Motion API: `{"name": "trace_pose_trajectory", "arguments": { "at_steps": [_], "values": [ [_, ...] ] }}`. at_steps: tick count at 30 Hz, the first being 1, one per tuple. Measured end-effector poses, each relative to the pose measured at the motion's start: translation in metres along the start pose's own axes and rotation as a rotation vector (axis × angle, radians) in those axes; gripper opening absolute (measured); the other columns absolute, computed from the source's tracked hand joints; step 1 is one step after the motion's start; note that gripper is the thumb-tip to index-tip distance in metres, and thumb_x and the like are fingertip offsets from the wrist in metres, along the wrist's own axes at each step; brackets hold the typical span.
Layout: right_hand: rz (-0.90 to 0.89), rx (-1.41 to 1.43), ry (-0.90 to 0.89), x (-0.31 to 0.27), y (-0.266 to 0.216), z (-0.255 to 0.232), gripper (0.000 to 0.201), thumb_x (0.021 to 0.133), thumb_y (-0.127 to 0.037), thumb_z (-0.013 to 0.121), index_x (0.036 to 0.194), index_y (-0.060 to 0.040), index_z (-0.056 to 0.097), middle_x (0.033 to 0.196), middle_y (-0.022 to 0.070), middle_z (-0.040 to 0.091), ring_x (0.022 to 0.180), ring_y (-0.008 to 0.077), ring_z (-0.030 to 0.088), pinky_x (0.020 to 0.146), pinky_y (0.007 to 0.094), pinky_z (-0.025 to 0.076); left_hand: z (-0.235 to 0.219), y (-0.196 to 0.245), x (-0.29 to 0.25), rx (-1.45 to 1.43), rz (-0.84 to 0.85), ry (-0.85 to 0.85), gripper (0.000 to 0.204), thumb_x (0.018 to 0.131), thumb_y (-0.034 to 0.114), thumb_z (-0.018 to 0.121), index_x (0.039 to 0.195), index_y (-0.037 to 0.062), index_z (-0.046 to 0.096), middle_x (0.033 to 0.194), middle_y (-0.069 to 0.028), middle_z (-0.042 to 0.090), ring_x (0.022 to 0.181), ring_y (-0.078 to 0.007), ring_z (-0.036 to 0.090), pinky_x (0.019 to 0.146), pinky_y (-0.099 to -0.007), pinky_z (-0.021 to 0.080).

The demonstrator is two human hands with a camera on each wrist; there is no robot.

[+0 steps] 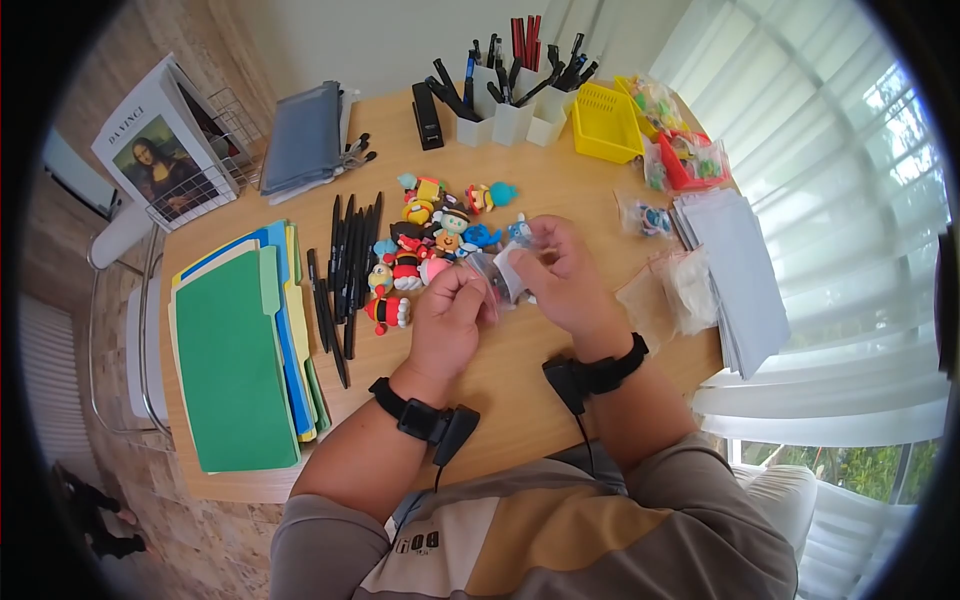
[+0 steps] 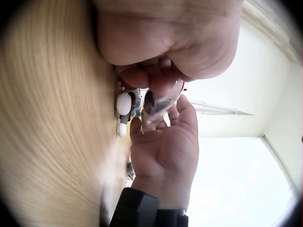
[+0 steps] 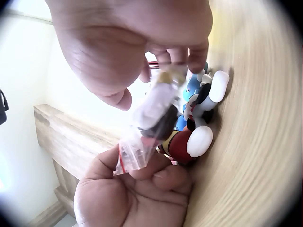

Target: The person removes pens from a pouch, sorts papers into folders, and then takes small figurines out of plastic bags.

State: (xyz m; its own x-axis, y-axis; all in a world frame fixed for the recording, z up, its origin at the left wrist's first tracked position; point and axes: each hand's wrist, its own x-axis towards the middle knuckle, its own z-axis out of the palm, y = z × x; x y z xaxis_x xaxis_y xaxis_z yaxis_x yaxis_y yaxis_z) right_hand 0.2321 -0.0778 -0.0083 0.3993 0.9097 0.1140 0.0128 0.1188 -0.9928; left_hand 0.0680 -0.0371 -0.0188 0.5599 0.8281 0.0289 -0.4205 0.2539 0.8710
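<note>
My left hand (image 1: 448, 325) pinches the zip end of a small clear zip bag (image 3: 130, 158), whose red closure line shows in the right wrist view. At the bag's other end, the thumb and fingers of my right hand (image 1: 568, 275) hold it. Inside the plastic is something white and dark, blurred in both wrist views. Just beyond the hands lies a cluster of small colourful toy figures, among them one with an orange body (image 1: 450, 232) and a red one (image 1: 385, 312) near my left hand.
Black pens (image 1: 350, 260) and coloured folders (image 1: 230, 360) lie at the left. White holders (image 1: 510, 122) with pens, a stapler (image 1: 427, 115) and a yellow basket (image 1: 605, 125) stand at the back. Right of my hands are a bagged figure (image 1: 652, 220), empty bags (image 1: 690, 290) and white envelopes (image 1: 740, 290).
</note>
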Motion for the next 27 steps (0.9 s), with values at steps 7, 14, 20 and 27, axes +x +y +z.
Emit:
{"name": "trace_pose_trajectory", "arguments": {
  "at_steps": [7,14,20,27],
  "values": [
    [-0.376,-0.551,-0.179,-0.014,-0.036,0.002,0.015,0.077,-0.012,0.076,0.086,-0.0051,0.066,0.118,0.0145,0.055,0.112,0.0299,0.052,0.09,0.0337,0.046,0.003,0.001,-0.001,-0.013,-0.009,0.027,0.015,0.099,0.012,0.051,0.085,0.0062,0.055,0.078,-0.0011,0.058,0.067,-0.0101,0.054,0.065,-0.0242,0.046],
    [-0.512,-0.661,-0.256,-0.008,-0.03,0.001,0.008,0.074,-0.007,0.072,0.078,-0.0041,0.066,0.117,0.0158,0.056,0.114,0.033,0.051,0.09,0.0382,0.046,0.005,0.003,-0.002,0.034,-0.015,0.021,0.015,0.099,0.013,0.052,0.087,0.0059,0.056,0.08,-0.0019,0.059,0.068,-0.0102,0.054,0.065,-0.0245,0.046],
    [-0.301,-0.418,-0.098,-0.009,-0.028,0.001,0.006,0.075,-0.009,0.069,0.073,-0.0035,0.067,0.118,0.017,0.057,0.112,0.0345,0.052,0.095,0.0416,0.043,-0.002,-0.002,-0.001,0.046,0.019,0.041,0.015,0.098,0.013,0.052,0.086,0.0055,0.056,0.079,-0.0015,0.059,0.068,-0.0088,0.054,0.063,-0.0236,0.045],
    [-0.431,-0.567,-0.217,-0.013,-0.034,0.006,0.006,0.074,-0.007,0.07,0.074,-0.0024,0.067,0.117,0.0169,0.058,0.109,0.0352,0.054,0.094,0.0419,0.044,0.005,0.001,-0.002,0.032,-0.014,0.052,0.016,0.099,0.012,0.05,0.084,0.0063,0.056,0.08,-0.0008,0.058,0.068,-0.0089,0.052,0.064,-0.0243,0.045]
  ]
}}
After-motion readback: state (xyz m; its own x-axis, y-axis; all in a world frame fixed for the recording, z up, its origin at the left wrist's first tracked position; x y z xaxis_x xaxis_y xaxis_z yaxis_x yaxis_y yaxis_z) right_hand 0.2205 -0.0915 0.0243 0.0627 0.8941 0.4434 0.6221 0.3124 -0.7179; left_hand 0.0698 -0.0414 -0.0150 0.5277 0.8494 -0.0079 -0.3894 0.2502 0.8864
